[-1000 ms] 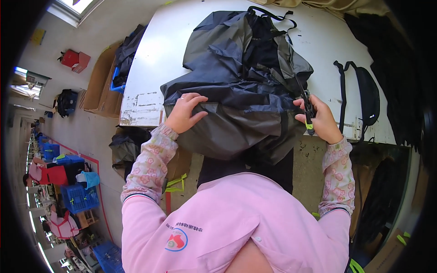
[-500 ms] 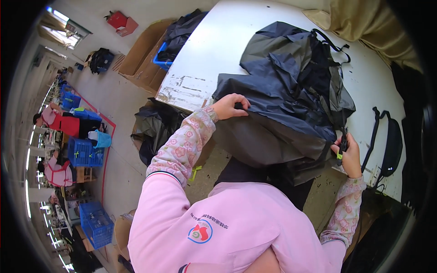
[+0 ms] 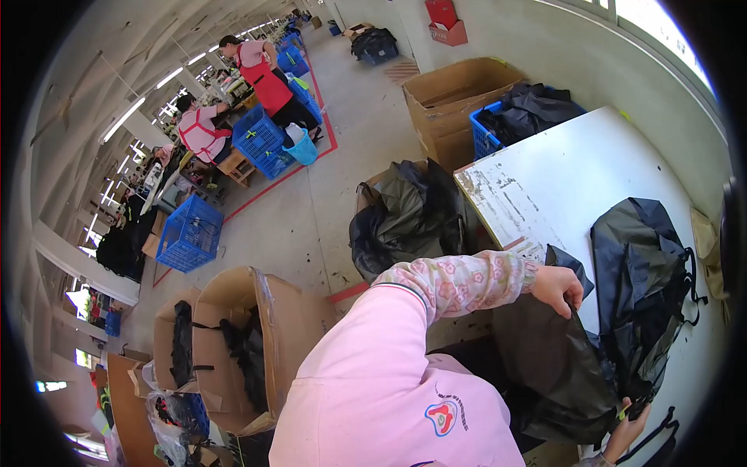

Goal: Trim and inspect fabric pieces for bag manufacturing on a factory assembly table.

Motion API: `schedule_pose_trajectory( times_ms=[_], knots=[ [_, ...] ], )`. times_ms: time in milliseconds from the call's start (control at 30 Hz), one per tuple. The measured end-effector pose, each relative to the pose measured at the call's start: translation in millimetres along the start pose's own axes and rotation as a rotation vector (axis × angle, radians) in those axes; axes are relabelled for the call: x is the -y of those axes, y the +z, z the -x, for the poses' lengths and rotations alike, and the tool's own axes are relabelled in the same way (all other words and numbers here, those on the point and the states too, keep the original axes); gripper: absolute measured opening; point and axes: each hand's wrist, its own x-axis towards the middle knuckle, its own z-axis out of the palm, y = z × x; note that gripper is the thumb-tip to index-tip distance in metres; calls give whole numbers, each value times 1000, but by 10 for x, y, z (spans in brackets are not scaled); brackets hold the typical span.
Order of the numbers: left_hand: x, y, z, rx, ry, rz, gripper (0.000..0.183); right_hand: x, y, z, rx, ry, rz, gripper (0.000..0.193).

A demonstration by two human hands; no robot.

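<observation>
A large black and dark grey-green fabric bag (image 3: 634, 265), with thin black straps, lies partly on the white table and hangs over its near edge toward my lap. My left hand (image 3: 557, 289) is closed, pinching the edge of the hanging fabric between thumb and fingers. Lower right, my right hand (image 3: 632, 428) is closed around a bunched dark part of the same bag. A small yellow-green piece shows by its fingers; I cannot make out what it is.
Scuffed white table (image 3: 537, 179); a blue crate (image 3: 486, 138) of black fabric and a cardboard box (image 3: 459, 93) stand beyond it. A fabric-filled box (image 3: 408, 214) sits left of the table. Another open carton (image 3: 299, 342) is behind my left arm. Two people work at the far left.
My view has swung to the left, so table and bag now appear farther right and more of the room shows. Both hands keep hold of the bag.
</observation>
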Motion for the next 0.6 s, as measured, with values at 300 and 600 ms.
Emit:
schedule_pose_trajectory(
  times_ms=[300,600],
  knots=[
    [-310,-46,32,36,-23,-59,22,1530,467,-172,182,-419,365,48],
    [-441,112,-49,161,-96,123,29,1383,337,-117,273,-497,450,59]
  ],
)
